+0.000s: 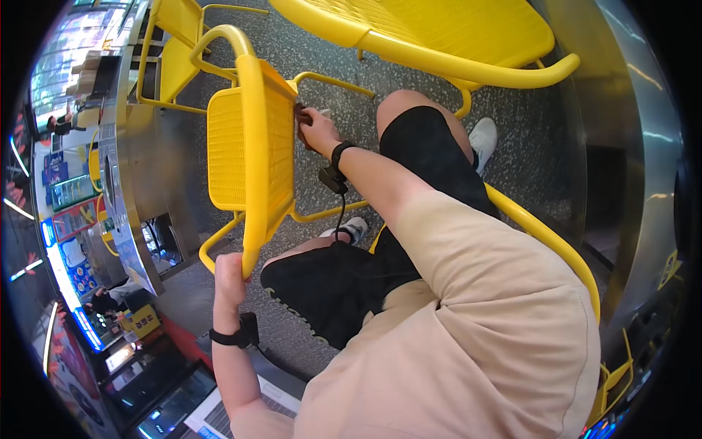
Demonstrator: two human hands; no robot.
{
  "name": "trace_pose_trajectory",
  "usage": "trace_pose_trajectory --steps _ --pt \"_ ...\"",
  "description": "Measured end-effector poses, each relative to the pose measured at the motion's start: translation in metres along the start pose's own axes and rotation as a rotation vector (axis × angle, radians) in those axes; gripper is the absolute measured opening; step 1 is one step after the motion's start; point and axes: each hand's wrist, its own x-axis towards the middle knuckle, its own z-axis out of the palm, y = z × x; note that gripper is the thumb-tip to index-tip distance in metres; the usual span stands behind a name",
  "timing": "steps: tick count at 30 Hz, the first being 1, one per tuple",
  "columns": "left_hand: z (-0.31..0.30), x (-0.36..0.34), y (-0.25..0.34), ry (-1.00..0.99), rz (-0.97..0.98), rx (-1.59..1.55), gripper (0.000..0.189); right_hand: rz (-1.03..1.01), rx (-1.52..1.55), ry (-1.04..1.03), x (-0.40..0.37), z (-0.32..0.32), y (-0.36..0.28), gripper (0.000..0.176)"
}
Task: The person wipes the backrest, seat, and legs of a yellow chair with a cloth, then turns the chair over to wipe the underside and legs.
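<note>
A yellow metal chair (252, 146) with a woven-pattern seat and back stands in front of me, between my knees and the counter. My left hand (230, 282) is wrapped round the lower end of its thick tubular frame. On the far side, my right hand (319, 133) grips a dark brown cloth (300, 123) close against the chair's edge. Much of the cloth is hidden by my fingers, so its full shape does not show. Black bands with small devices sit on both wrists, and a cable hangs from the right one.
A larger-looking yellow chair (439, 36) stands close at the upper right, another yellow chair (175, 58) at the upper left. A steel counter (135, 183) runs along the left, and a metal panel (621, 146) along the right. The floor (322, 44) is speckled grey.
</note>
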Motion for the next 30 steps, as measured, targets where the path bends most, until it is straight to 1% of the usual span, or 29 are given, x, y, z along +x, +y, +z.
trace_pose_trajectory --steps 2,5,6,7,9,12,15,18,23,26,29,30 --pt "-0.001 0.001 0.004 0.004 0.003 0.02 0.08 -0.024 0.049 0.007 -0.007 0.006 -0.011 0.039" --pt "-0.001 0.0 0.006 0.008 0.013 0.046 0.083 -0.182 0.009 0.073 0.008 0.029 0.003 0.036" --pt "0.0 0.002 0.013 0.002 0.015 0.038 0.084 -0.2 -0.002 0.083 0.007 0.031 0.003 0.034" --pt "0.0 0.002 0.016 -0.004 0.013 0.03 0.084 -0.258 -0.047 0.098 0.01 0.029 0.005 0.034" --pt "-0.004 0.0 0.013 -0.05 -0.05 -0.016 0.086 -0.374 -0.14 0.12 0.013 0.025 0.01 0.035" --pt "-0.004 0.002 0.012 -0.066 -0.067 -0.05 0.088 -0.373 -0.327 0.155 0.012 0.03 0.011 0.037" --pt "-0.003 0.0 0.009 -0.057 -0.053 -0.042 0.089 -0.363 -0.176 0.128 0.015 0.035 0.013 0.038" --pt "-0.005 0.002 0.008 -0.07 -0.032 -0.035 0.088 -0.35 -0.139 0.037 0.008 0.036 0.02 0.038" --pt "-0.003 0.004 0.007 -0.057 -0.002 -0.012 0.089 -0.385 -0.171 0.1 -0.003 0.038 0.023 0.037" --pt "0.0 0.003 0.013 -0.011 -0.037 -0.028 0.09 -0.372 -0.146 0.15 0.004 0.029 0.01 0.038" --pt "-0.001 0.004 0.014 -0.016 -0.037 -0.022 0.09 -0.399 -0.296 0.201 0.012 0.032 0.014 0.038" --pt "-0.001 0.003 0.012 -0.022 -0.028 -0.021 0.09 -0.357 -0.276 0.177 0.011 0.036 0.013 0.039"
